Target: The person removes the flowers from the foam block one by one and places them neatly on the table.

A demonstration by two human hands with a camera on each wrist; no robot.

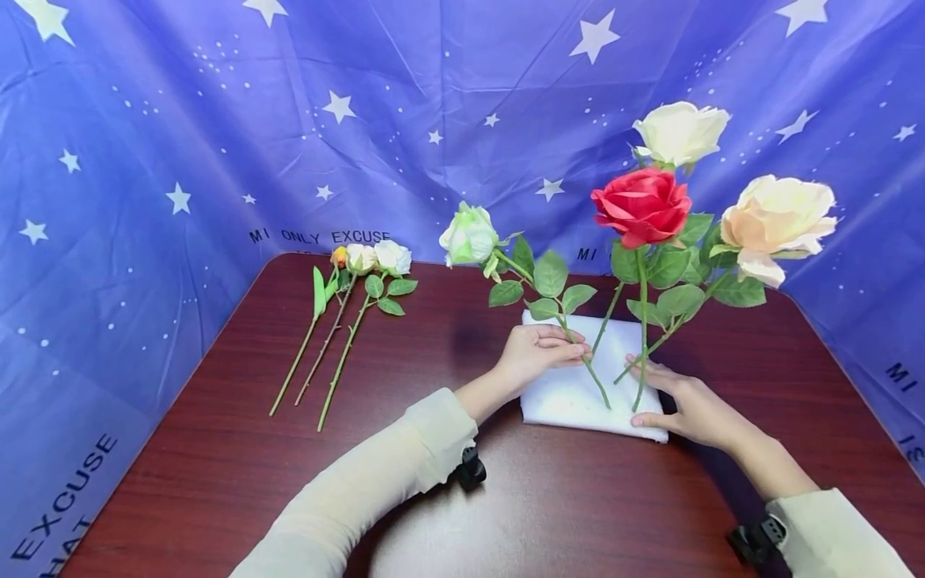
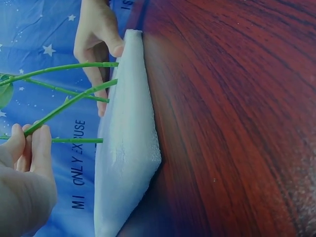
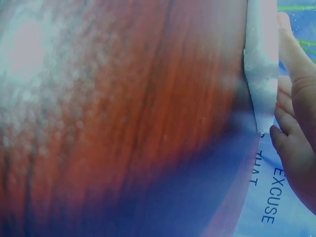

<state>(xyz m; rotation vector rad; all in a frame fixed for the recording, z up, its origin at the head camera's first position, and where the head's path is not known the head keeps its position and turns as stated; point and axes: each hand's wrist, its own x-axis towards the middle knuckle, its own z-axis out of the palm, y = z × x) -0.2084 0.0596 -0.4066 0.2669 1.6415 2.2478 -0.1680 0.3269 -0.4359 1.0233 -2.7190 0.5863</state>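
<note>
My left hand (image 1: 545, 353) pinches the stem of a pale green-white rose (image 1: 470, 234), which leans left over a white foam block (image 1: 552, 405). In the left wrist view, the lower end of that stem (image 2: 74, 102) meets the foam's face; how deep it goes cannot be seen. A red rose (image 1: 643, 207), a cream rose (image 1: 682, 135) and a peach rose (image 1: 780, 217) stand in the same block, the peach one tilted right. With fingers extended, my right hand (image 1: 690, 409) rests on the block's right side, thumb near the front edge.
Several more flowers lie on the left of the dark wood table (image 1: 217, 449): an orange one (image 1: 339, 257), a cream one (image 1: 361, 258) and a white rose (image 1: 393, 258). A blue star-printed cloth (image 1: 433, 96) hangs behind and around the table.
</note>
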